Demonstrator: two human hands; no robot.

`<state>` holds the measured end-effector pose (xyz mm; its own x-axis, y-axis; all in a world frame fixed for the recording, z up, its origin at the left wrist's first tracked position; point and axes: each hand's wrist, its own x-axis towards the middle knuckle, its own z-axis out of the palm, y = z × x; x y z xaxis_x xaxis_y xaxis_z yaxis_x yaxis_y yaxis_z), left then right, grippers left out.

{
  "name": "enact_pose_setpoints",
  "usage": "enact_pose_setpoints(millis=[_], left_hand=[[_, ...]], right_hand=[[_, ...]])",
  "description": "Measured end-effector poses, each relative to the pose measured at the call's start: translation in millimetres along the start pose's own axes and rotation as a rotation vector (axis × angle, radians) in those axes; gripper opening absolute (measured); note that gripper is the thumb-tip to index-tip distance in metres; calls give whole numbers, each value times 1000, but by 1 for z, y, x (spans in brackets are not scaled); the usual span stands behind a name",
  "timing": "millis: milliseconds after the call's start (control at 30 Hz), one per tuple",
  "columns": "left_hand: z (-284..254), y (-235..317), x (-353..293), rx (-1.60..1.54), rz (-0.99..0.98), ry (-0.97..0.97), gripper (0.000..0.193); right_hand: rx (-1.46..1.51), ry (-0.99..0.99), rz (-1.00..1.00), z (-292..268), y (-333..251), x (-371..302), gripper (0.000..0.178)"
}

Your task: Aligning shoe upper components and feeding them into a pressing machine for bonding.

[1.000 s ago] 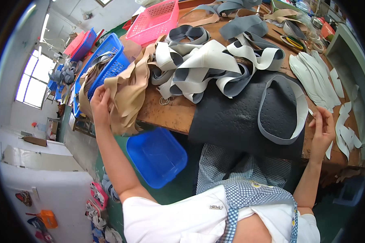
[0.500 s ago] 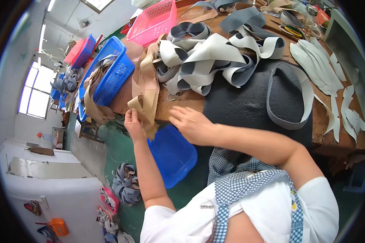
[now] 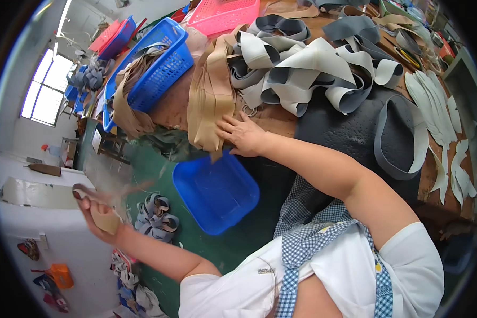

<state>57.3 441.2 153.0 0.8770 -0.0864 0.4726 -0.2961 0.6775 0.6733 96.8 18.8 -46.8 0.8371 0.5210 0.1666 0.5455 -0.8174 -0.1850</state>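
Observation:
Stretched far out to the left, my left hand (image 3: 94, 216) is closed around a tan strip (image 3: 106, 220), whose trailing end is smeared by motion. At the table's front edge, my right hand (image 3: 243, 135) lies with its fingers spread, the tips touching a stack of long tan strips (image 3: 209, 114). The stack's near ends hang over the edge above a blue plastic basin (image 3: 215, 196). Just beyond my right hand are some small pale rings (image 3: 249, 110).
Grey-and-white curled strips (image 3: 307, 69) heap behind a black mat (image 3: 334, 132), which bears a grey loop (image 3: 421, 140). Pale cut pieces (image 3: 432, 106) lie at right. A blue basket (image 3: 161, 74) and pink basket (image 3: 222, 16) stand at back left. Bundled strips (image 3: 156, 217) lie on the floor.
My left hand has swung away from the stack to the lower left with a tan strip. My right hand now rests on the stack, which lies flatter.

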Motion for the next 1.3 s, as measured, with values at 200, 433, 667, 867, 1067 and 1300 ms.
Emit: enact_pose_setpoints(millis=[200, 433, 667, 867, 1067, 1300], left_hand=[[118, -71, 8, 826, -100, 455, 27], [223, -162, -24, 722, -460, -434, 36], [266, -247, -45, 203, -691, -861, 38], [284, -306, -53, 291, -832, -959, 30], [322, -326, -69, 537, -689, -1104, 15], [381, -333, -59, 645, -377, -1175, 18]], right_hand=[[435, 33, 14, -41, 5, -6, 53], [2321, 93, 135, -152, -37, -118, 55], [2039, 813, 590, -198, -4, -235, 40], [1802, 1051, 825, -211, -5, -320, 32], [2093, 1157, 553, -213, -11, -365, 36], [1525, 965, 651, -229, -34, -400, 25]])
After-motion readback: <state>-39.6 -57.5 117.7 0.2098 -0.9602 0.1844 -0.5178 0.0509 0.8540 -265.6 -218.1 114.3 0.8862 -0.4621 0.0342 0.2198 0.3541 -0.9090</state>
